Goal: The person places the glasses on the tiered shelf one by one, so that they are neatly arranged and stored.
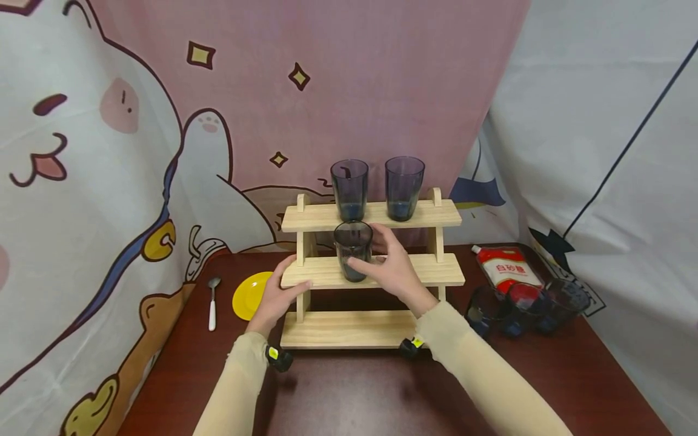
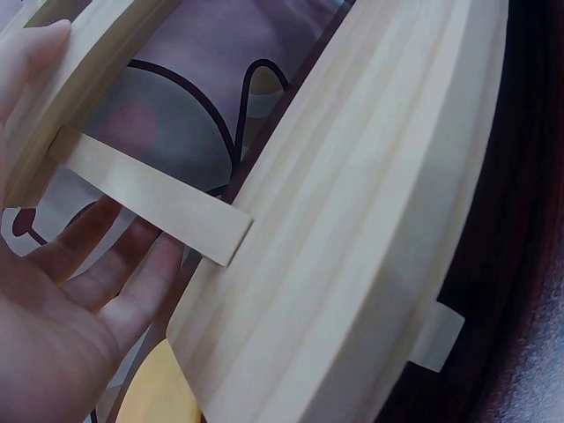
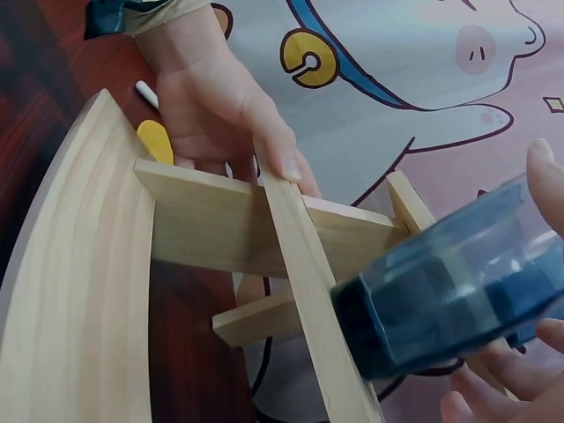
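Observation:
A three-tier wooden display shelf (image 1: pixel 349 331) stands on the table. My left hand (image 1: pixel 274 300) grips the left end of its middle tier, thumb over the board and fingers round behind the upright, as the left wrist view shows. With the right hand (image 1: pixel 397 266) I hold a dark tinted drinking glass (image 1: pixel 354 242), thumb across its near side and fingers behind. The glass is upright, its base right at the middle tier's surface (image 1: pixel 414 269). On the top tier are two similar glasses, one at the middle (image 1: pixel 349 188) and one further right (image 1: pixel 404 184).
Right of the shelf, three dark glasses (image 1: pixel 482 312) stand close together before a red and white sugar pouch (image 1: pixel 509 266). A yellow plate (image 1: pixel 246 298) and a white-handled spoon (image 1: pixel 212 307) lie to the left. A printed cloth (image 1: pixel 382 79) hangs behind the table.

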The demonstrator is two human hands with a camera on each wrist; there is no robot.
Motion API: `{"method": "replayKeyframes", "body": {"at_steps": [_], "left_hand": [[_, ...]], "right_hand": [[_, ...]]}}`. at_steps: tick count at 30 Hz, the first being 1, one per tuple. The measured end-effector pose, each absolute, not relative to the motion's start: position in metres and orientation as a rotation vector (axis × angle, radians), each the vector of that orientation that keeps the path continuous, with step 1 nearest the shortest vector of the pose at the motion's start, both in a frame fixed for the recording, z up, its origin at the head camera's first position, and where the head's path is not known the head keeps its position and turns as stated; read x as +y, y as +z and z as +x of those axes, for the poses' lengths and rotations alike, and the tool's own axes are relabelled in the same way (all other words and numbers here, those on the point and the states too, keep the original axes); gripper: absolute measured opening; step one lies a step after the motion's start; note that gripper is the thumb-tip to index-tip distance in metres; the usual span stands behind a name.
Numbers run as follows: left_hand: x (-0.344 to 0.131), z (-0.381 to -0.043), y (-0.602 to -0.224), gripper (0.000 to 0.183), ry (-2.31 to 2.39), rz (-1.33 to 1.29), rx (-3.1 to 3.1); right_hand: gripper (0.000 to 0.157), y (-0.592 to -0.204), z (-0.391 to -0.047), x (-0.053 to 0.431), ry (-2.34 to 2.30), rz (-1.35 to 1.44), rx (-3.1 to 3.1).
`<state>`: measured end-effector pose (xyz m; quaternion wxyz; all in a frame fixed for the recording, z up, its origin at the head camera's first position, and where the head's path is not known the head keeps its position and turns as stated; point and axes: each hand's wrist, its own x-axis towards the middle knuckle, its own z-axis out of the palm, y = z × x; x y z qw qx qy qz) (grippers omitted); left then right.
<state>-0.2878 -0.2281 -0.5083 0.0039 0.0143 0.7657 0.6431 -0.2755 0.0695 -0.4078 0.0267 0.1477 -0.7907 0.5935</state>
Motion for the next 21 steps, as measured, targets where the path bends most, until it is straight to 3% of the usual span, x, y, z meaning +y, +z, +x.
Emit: {"method": "replayKeyframes", "body": {"at_steps": [21], "left_hand": [[-0.227,-0.287,-0.510,0.076,2.020,0.056,2.410]], "right_hand": [[0.078,-0.411,-0.222,0.165,1.513,0.601,-2.419]]}}
